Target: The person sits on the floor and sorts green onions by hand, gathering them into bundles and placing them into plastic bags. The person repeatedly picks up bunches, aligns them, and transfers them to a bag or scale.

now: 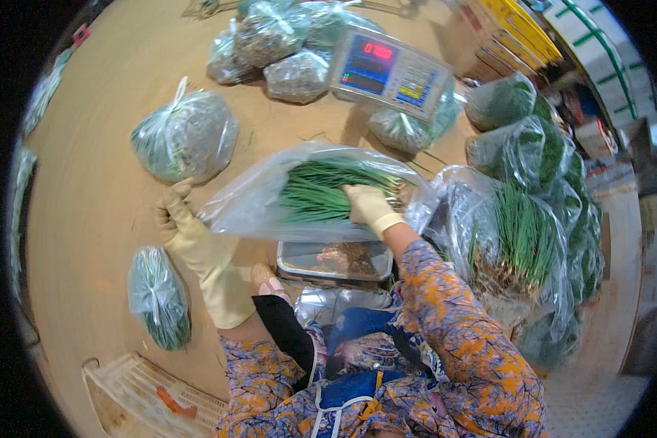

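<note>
My right hand (pixel 369 207), in a cream rubber glove, is inside a clear plastic bag (pixel 246 191), its fingers on a bunch of green onions (pixel 323 191) whose root ends point right. At the bag's left end is my left hand (pixel 183 216), gloved alike, fingers bent near the bag's edge; whether it grips the plastic cannot be made out. Below the bag lies a shallow tray (pixel 334 260) with brown bits in it. To the right, an open plastic bag holds more green onions (pixel 525 235) with brown roots. A digital scale display (pixel 391 71) with lit red digits stands beyond.
Tied bags of produce (pixel 183 134) stand at the left and, in a pile (pixel 274 41), at the top. A smaller tied bag (pixel 159 298) lies lower left, above a plastic crate (pixel 153 397). Filled bags (pixel 520 148) line the right side, with a yellow crate (pixel 525 27) behind.
</note>
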The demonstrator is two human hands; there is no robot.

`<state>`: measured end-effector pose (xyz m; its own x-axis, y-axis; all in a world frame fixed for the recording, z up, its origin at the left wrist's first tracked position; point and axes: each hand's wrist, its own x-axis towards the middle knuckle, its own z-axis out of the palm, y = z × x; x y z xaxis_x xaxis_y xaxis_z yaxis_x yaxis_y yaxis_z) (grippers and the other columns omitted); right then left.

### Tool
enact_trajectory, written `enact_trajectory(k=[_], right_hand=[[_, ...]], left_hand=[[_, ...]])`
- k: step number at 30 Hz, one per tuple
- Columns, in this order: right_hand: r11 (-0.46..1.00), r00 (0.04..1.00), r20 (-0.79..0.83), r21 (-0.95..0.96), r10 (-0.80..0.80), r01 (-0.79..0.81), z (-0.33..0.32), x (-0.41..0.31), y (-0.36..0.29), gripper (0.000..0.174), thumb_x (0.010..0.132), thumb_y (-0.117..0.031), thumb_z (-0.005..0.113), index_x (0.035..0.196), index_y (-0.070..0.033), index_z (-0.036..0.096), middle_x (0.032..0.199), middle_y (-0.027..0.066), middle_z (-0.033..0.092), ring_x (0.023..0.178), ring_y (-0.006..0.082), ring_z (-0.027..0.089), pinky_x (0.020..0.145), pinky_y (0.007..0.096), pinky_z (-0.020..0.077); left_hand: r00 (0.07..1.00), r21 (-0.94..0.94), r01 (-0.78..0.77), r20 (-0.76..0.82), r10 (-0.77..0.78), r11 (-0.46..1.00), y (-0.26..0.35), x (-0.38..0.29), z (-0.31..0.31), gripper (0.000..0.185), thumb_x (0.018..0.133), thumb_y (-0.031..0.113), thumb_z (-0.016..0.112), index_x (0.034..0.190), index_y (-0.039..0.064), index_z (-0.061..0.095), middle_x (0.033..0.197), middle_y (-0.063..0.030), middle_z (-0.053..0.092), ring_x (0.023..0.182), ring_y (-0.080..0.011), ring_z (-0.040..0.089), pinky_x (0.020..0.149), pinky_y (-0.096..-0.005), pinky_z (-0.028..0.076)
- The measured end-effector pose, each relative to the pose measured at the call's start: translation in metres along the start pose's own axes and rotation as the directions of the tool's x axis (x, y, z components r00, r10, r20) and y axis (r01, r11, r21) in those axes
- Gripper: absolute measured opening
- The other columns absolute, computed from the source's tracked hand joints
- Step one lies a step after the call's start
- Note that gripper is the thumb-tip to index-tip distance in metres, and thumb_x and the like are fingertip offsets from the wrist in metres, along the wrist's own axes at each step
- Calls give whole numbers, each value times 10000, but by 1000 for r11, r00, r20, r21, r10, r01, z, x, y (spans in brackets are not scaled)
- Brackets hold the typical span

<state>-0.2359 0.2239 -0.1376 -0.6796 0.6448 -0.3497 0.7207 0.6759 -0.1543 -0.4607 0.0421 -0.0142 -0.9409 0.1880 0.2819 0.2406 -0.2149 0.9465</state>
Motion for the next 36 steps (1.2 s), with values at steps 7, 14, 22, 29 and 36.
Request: enact_trajectory(k=[7, 14, 22, 29, 36], right_hand=[[979, 942, -268, -76, -204, 191, -34, -45, 9, 710, 593, -180, 752, 1238, -40, 492, 968, 200, 616, 919, 340, 603, 779, 421, 488], [813, 671, -675, 553, 308, 183, -49, -218, 84, 465, 723, -164, 666, 1152, -14, 567, 1019, 214, 623, 953, 353, 606, 828, 391, 486], [445, 246, -371, 708, 895, -549, 90, -426, 263, 456, 764, -126, 616, 1202, -25, 535, 1147, 195, 590, 1058, 330, 571, 936, 380, 448], [327, 77, -365, 696, 928, -639, 84, -469, 375, 379, 810, -98, 512, 1181, -29, 546, 1093, 238, 592, 1036, 383, 559, 905, 424, 440], [192, -95, -367, 670, 925, -717, 123, -537, 488, 299, 833, -104, 446, 1076, 6, 580, 1028, 254, 608, 995, 394, 574, 869, 426, 458]], left_hand=[[977, 227, -194, 130, 168, 954, -27, 3, 18, 285, 928, 186, 527, 1109, -29, 579, 1100, -138, 598, 980, -227, 568, 860, -331, 454], [654, 208, -752, 358, 666, 626, 22, -46, 52, 302, 894, 70, 549, 1179, -25, 525, 1212, -158, 551, 1123, -297, 523, 977, -381, 398], [230, -369, -432, 837, 496, 823, 60, -264, 131, 339, 808, -29, 567, 1145, 2, 553, 1190, -160, 561, 1162, -324, 495, 1017, -435, 350], [-311, -293, 163, 891, 331, 942, 80, -490, 157, 335, 779, 55, 601, 1110, 12, 574, 1143, -193, 574, 1099, -331, 539, 954, -396, 413], [-497, 181, 42, 857, -137, 983, 23, -543, 163, 327, 831, 178, 620, 1116, 21, 587, 1095, -157, 619, 1023, -262, 588, 892, -336, 444]])
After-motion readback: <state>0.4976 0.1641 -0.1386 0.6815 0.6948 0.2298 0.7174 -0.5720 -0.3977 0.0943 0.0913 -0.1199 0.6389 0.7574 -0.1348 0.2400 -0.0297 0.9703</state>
